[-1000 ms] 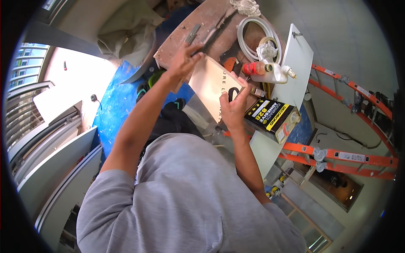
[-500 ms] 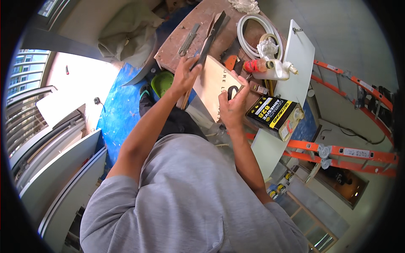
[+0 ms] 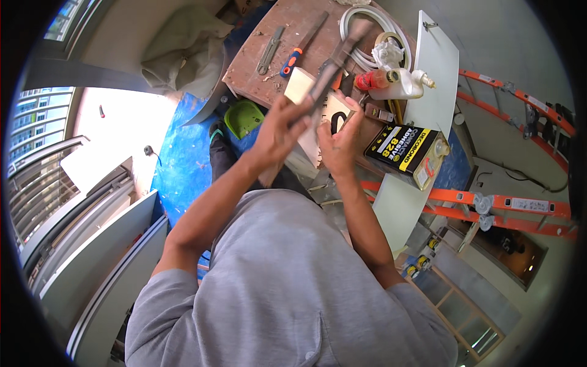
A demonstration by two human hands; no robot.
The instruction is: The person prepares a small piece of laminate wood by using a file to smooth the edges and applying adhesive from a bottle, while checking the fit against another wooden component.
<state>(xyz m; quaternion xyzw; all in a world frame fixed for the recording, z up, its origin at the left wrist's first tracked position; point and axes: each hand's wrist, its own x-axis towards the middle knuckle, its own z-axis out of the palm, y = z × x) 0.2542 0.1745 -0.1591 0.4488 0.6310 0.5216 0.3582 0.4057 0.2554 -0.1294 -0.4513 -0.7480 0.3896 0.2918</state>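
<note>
Hands: two, both the person's own, raised over the near edge of the counter (image 3: 257, 67).
Left hand (image 3: 278, 131): closed around the lower end of a long dark tool (image 3: 333, 64); fingers wrap it.
Right hand (image 3: 339, 144): fingers curled against a pale flat panel (image 3: 301, 85), gripping its near edge; a dark loop shows just above the thumb, what it is I cannot tell.
Tool, count: one in hand; blurred, so its kind is unclear.
Tool, axis: long axis runs from the left hand up and to the right, far end pointing toward the counter's far right corner, over the coiled hose.
Tool, position: its near end is inside the left hand; its shaft passes above the pale panel, just left of the right hand.
Panel: one, lying at the counter's near right edge, between the two hands.
On the counter, far side: one metal strip-like tool (image 3: 270, 50), one blue and orange handled tool (image 3: 301, 46), lying side by side, both slanting toward the far right.
Coiled white hose (image 3: 361, 37): one, at the far right corner.
White bottle (image 3: 400, 85): one, on its side, right of the panel.
Black and yellow tin (image 3: 403, 150): one, near the right hand, on a white board (image 3: 437, 67).
Orange ladder (image 3: 520, 205): one, well right.
</note>
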